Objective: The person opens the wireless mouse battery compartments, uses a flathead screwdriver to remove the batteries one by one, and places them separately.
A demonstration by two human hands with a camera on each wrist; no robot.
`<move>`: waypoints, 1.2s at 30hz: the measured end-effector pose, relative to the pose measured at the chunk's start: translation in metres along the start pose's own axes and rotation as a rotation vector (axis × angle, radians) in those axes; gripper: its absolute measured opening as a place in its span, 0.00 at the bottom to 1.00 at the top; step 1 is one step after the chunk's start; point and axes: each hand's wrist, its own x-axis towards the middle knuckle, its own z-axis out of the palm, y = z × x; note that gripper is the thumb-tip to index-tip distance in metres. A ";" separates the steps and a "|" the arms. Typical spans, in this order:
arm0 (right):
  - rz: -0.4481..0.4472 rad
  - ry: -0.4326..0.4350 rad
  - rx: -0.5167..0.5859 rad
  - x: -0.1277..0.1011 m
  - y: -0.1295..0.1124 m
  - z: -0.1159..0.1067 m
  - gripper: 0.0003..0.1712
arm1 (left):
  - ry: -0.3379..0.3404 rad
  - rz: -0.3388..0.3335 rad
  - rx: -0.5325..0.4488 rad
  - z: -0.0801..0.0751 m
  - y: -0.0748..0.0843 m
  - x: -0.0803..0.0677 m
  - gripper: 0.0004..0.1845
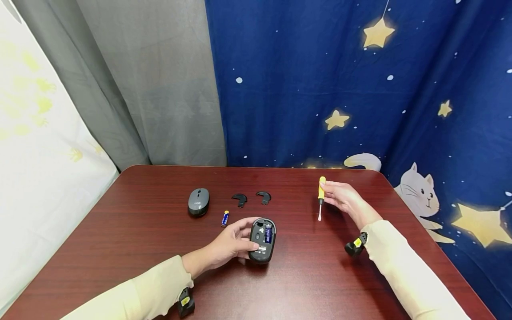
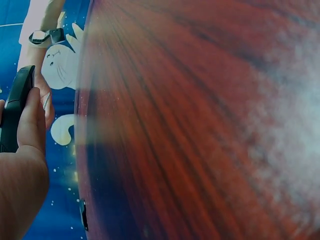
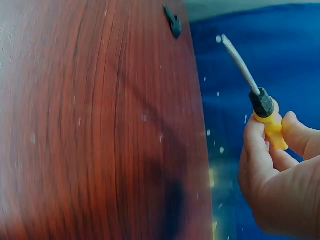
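My left hand point(image 1: 232, 244) grips a black computer mouse point(image 1: 258, 255), its underside turned up toward the head camera. A blue battery point(image 1: 268, 233) lies in the mouse's exposed compartment. In the left wrist view the same mouse point(image 2: 17, 105) appears edge-on between thumb and fingers. Over on the right, my right hand point(image 1: 344, 200) pinches the yellow handle of a screwdriver point(image 1: 322, 191). Its metal shaft points down toward the near side in the head view. The right wrist view shows the screwdriver point(image 3: 272, 127) between thumb and fingers, held above the table.
A grey mouse point(image 1: 198, 202) sits upright on the brown table point(image 1: 132, 231), left of centre. Near it lies a loose blue and yellow battery point(image 1: 225, 218). Two small black curved pieces point(image 1: 240, 199) rest farther back. Curtains point(image 1: 280, 89) hang behind the table's far edge.
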 end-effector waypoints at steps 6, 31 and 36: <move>0.030 -0.064 -0.011 0.018 0.012 -0.033 0.21 | 0.006 -0.001 0.006 0.000 0.000 -0.001 0.37; 0.121 0.085 -0.084 0.009 0.014 -0.041 0.17 | 0.023 -0.011 0.010 0.000 0.000 0.000 0.37; 0.137 0.105 -0.094 0.014 0.018 -0.045 0.15 | 0.026 -0.009 0.011 -0.001 0.000 0.000 0.37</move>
